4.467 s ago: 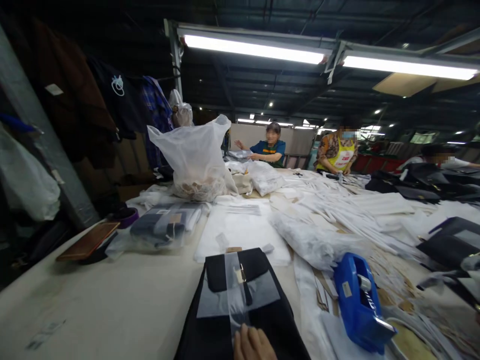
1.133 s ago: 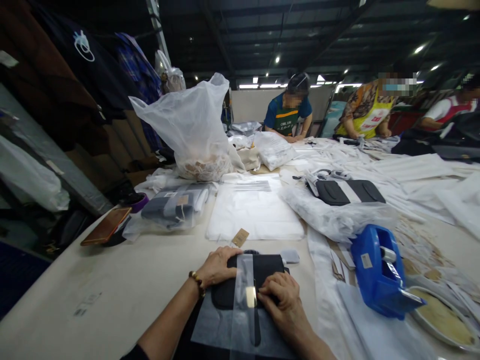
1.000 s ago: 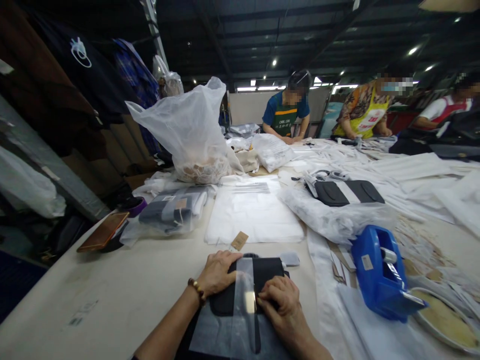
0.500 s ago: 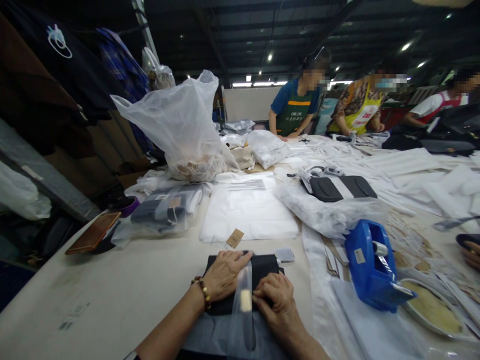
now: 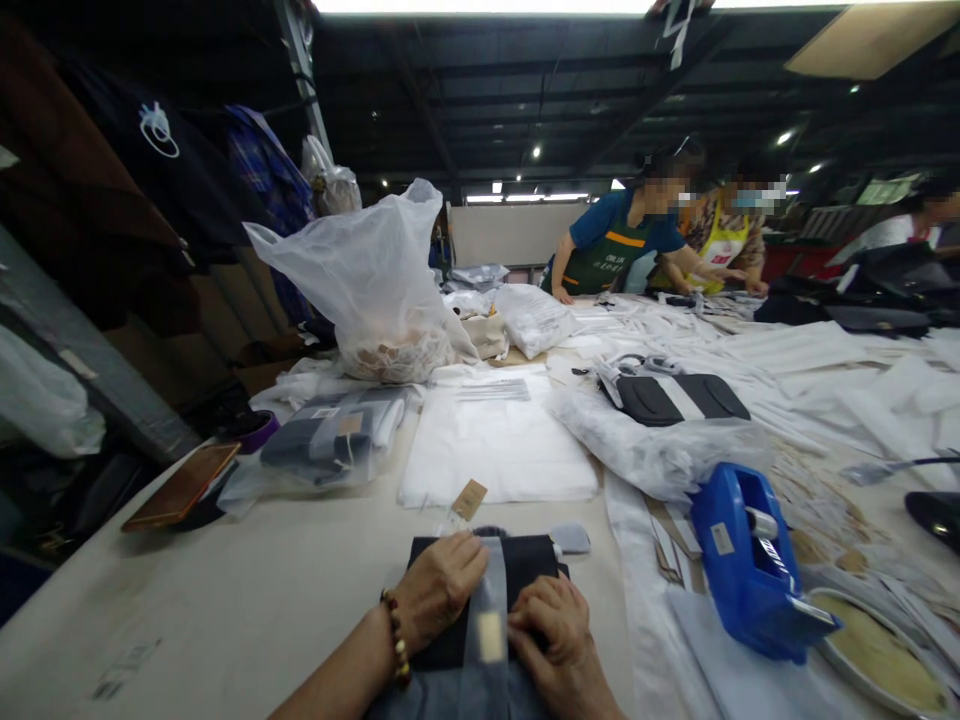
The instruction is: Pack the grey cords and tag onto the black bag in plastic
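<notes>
A black bag [image 5: 529, 558] lies flat on the table in front of me, with grey material at its near end. Down its middle runs a translucent wrapping strip [image 5: 491, 585] with a pale yellow patch on it. My left hand [image 5: 442, 585], a beaded bracelet at its wrist, is closed with its fingertips at the strip's left edge. At the right edge, beside the yellow patch, the curled fingers of my right hand [image 5: 553, 630] pinch the strip. A brown tag [image 5: 469, 499] lies just beyond the bag.
A blue tape dispenser [image 5: 750, 570] stands at right, near a round dish [image 5: 877, 640]. Beyond the bag are a stack of white sheets [image 5: 502, 450] and a wrapped dark bag [image 5: 315, 440]. A phone [image 5: 184, 485] lies at left. Several co-workers stand across the table.
My left hand has drawn its spread fingers together and shifted slightly off the strip's middle to its left edge. The right hand stays at the right edge. The view has tilted up.
</notes>
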`<action>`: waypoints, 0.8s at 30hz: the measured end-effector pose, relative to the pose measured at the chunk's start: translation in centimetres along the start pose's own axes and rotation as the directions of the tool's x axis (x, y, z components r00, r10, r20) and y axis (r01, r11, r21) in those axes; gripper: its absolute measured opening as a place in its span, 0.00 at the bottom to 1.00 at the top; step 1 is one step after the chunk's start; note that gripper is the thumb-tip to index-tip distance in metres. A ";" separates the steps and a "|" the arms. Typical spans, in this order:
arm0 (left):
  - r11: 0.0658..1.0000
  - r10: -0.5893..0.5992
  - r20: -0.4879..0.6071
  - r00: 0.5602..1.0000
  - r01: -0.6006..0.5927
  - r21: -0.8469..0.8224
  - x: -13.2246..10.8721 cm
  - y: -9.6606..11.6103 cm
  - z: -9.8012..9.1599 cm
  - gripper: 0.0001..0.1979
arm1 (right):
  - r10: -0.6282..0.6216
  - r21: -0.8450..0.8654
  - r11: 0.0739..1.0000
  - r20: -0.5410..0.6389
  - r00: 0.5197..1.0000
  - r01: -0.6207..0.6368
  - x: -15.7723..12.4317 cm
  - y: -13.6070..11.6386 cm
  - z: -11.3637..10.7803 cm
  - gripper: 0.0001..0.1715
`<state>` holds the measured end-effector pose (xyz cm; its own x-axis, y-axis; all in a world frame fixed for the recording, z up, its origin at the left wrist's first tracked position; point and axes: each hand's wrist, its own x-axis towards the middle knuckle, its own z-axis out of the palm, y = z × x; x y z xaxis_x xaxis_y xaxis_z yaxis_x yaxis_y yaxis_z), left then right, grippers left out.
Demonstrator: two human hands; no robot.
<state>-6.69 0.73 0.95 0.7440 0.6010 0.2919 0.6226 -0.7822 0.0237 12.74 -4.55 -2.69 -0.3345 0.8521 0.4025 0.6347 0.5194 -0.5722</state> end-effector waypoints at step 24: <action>0.999 -0.020 -0.043 0.999 0.022 0.029 -0.4 1.7 0.1 0.22 | -0.073 -0.144 0.987 -0.010 0.997 0.071 0.7 0.8 -1.3 0.08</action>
<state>-5.91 -0.81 0.73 0.7201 0.6092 0.3321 0.6454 -0.7638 0.0018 13.89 -3.60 -1.94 -0.3734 0.8110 0.4503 0.7028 0.5642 -0.4333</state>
